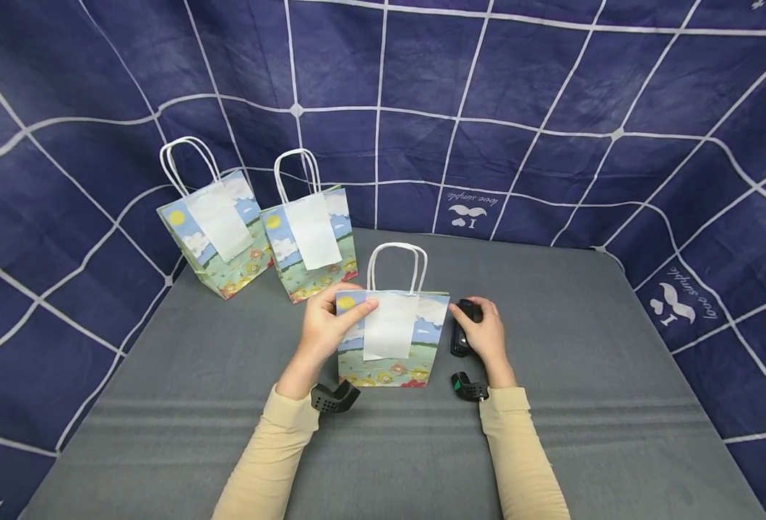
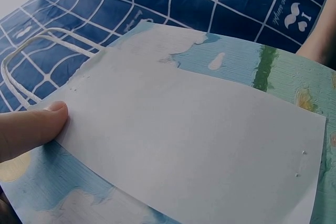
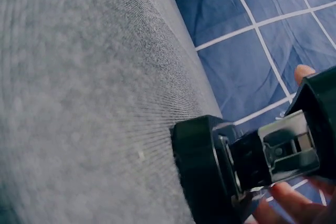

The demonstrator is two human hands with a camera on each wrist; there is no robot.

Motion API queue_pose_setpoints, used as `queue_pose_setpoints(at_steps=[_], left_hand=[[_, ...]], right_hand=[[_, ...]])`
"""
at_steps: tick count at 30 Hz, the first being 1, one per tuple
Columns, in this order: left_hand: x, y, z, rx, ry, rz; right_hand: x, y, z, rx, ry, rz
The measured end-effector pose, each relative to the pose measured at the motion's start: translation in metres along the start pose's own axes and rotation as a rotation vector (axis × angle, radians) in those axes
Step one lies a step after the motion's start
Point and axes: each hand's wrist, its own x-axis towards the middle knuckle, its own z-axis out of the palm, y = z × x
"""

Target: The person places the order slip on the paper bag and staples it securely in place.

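Note:
A small paper gift bag with a painted meadow and sky stands in the middle, its white twisted handles up. White paper covers much of its front; small staple-like marks show near both ends of the sheet. My left hand grips the bag's upper left side, thumb in front over the paper's corner and the other fingers behind, partly hidden. Just right of the bag, my right hand holds a black stapler. The right wrist view shows the stapler's metal nose up close, with fingers around its far part.
Two matching bags, a left one and a nearer one, stand at the back left, each with white paper on its front. Blue gridded cloth hangs behind and beside the grey tabletop. Black wrist mounts sit at both cuffs.

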Motion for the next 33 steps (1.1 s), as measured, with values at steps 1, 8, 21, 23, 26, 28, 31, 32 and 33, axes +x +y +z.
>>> queue_pose_setpoints(at_steps=[1, 8, 21, 23, 26, 28, 31, 32, 33], left_hand=[[0.0, 0.0, 0.0, 0.0, 0.001, 0.002], [0.0, 0.0, 0.0, -0.007, -0.006, 0.002], [0.0, 0.0, -0.001, -0.002, -0.005, -0.009], [0.0, 0.0, 0.0, -0.002, -0.006, -0.005], [0.001, 0.0, 0.0, -0.001, -0.008, -0.004], [0.001, 0.0, 0.0, -0.003, -0.011, -0.006], [0.001, 0.0, 0.0, -0.005, -0.008, -0.011], [0.0, 0.0, 0.0, -0.005, -0.006, -0.012], [0.0, 0.0, 0.0, -0.005, -0.004, -0.012]], right_hand=[[-0.001, 0.0, 0.0, 0.03, -0.007, -0.003], [-0.003, 0.0, 0.002, 0.174, -0.041, -0.028], [-0.002, -0.02, -0.007, 0.443, -0.068, 0.149], [-0.003, -0.027, -0.009, 0.496, -0.055, 0.143], [-0.003, -0.038, -0.013, 0.598, -0.025, 0.11], [-0.004, -0.044, -0.015, 0.664, -0.014, 0.075], [-0.004, -0.05, -0.018, 0.708, -0.003, 0.0], [-0.001, -0.047, -0.017, 0.74, -0.008, -0.037], [-0.001, -0.049, -0.018, 0.759, -0.005, -0.062]])
